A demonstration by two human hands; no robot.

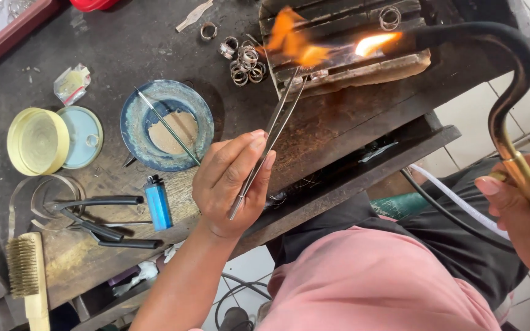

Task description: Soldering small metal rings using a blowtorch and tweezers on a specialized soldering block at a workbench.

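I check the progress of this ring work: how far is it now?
Done: unclear; finished and unfinished rings look alike. In hand: left hand holds tweezers at a ring under the flame of the torch held by the right hand. Left: perhaps the ring pile.

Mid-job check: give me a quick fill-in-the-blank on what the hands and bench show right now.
1. The left hand holds long metal ____ that reach toward the flame.
2. The right hand grips the brass handle of a curved ____ that throws the flame.
3. The lighter lying on the workbench is ____ in colour.
4. Beside the charred block lies a cluster of metal ____.

Missing words: tweezers; torch; blue; rings
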